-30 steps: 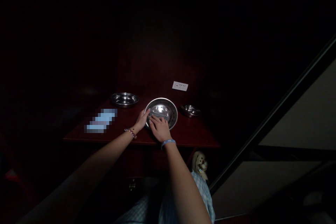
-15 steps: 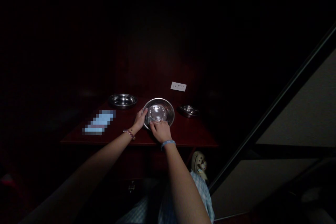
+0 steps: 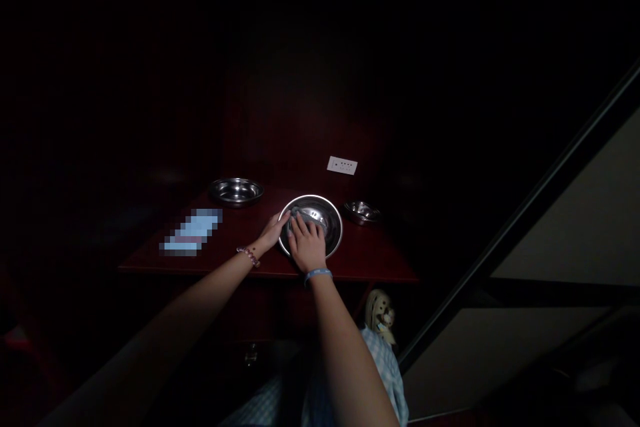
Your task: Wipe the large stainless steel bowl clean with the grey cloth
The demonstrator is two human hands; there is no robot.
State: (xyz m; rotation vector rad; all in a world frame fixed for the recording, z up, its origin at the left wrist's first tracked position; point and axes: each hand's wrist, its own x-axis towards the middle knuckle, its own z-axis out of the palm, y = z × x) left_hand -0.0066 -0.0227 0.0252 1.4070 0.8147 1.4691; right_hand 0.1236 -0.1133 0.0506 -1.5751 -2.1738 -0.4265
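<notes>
A steel bowl (image 3: 334,230) is tilted towards me above the front part of the dark red table. My left hand (image 3: 273,232) grips its left rim, thumb on the inner side. Inside the bowl, my right hand (image 3: 307,245) presses a grey cloth (image 3: 295,213) against the inner wall, its fingers laid over the cloth. Much of the cloth is hidden under those fingers. A beaded bracelet is on my left wrist and a blue band on my right.
On the dark red table (image 3: 240,240), a steel basin (image 3: 236,193) stands at the back left and smaller stacked steel bowls (image 3: 363,212) at the right. A blurred-out light blue item (image 3: 193,232) lies at the left. A white socket plate (image 3: 342,165) is on the back wall.
The bowl has shifted slightly right and towards me. My right hand and the cloth have moved from the lower rim up across the bowl's inside. My left hand keeps its grip.
</notes>
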